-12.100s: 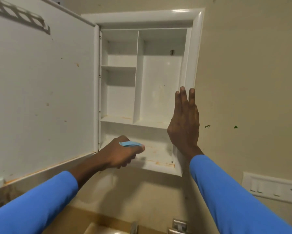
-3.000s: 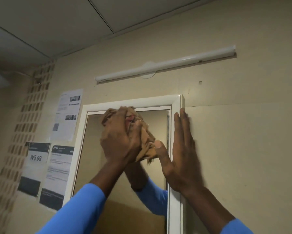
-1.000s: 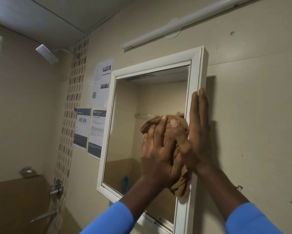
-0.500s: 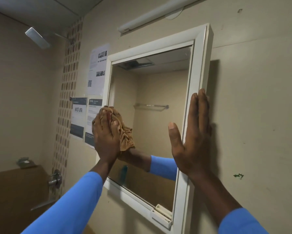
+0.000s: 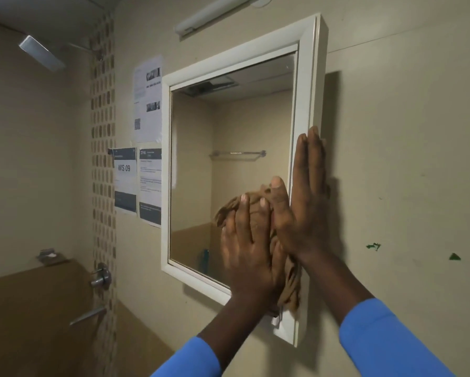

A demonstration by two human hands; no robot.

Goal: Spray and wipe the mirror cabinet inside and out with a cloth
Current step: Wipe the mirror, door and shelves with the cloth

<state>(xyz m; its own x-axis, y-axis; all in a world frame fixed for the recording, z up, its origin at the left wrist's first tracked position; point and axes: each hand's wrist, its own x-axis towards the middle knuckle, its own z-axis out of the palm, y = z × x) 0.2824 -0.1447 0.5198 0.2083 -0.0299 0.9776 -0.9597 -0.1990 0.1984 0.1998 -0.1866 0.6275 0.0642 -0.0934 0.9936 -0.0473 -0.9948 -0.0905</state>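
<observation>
The white-framed mirror cabinet (image 5: 306,85) hangs shut on the beige wall, its mirror (image 5: 228,137) facing me. My left hand (image 5: 249,248) presses a crumpled brown cloth (image 5: 289,289) flat against the lower right of the glass. The cloth's tail hangs down over the bottom right corner of the frame. My right hand (image 5: 307,197) lies flat, fingers straight and together, along the right edge of the frame, its thumb over the cloth. No spray bottle shows, apart from a blue shape reflected low in the mirror.
Paper notices (image 5: 146,170) are stuck to the wall left of the cabinet. A tube light (image 5: 214,16) runs above it. A shower head (image 5: 42,57), a tap handle (image 5: 102,276) and a brown lower wall are at the left.
My left hand has swept the cloth from the mirror's left side to its lower right, up against my right hand. The right hand has stayed on the frame edge.
</observation>
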